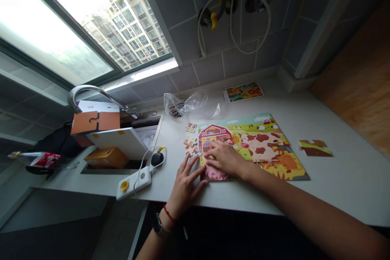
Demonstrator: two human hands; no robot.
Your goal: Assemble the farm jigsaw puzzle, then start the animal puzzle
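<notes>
A farm jigsaw puzzle (pixel 258 138) with a red barn, a spotted cow and a pink pig lies on the white counter. My right hand (pixel 224 156) rests on its left part, fingers stretched over the barn and covering some of the picture. At the lower left edge of the puzzle is my left hand (pixel 185 180), fingers spread and touching the counter and the puzzle's border. Several loose puzzle pieces (pixel 190 142) lie just left of the barn. To the right, apart from the puzzle, is another puzzle piece (pixel 316 148) in brown and green.
Behind the puzzle lie a clear plastic bag (pixel 183 105) with pieces inside and a picture card (pixel 243 92). A white power strip (pixel 134 183) with a plugged-in cable sits left. Boxes (pixel 106 157) stand at the sink beneath a curved faucet (pixel 100 89); a bottle (pixel 45 159) lies far left.
</notes>
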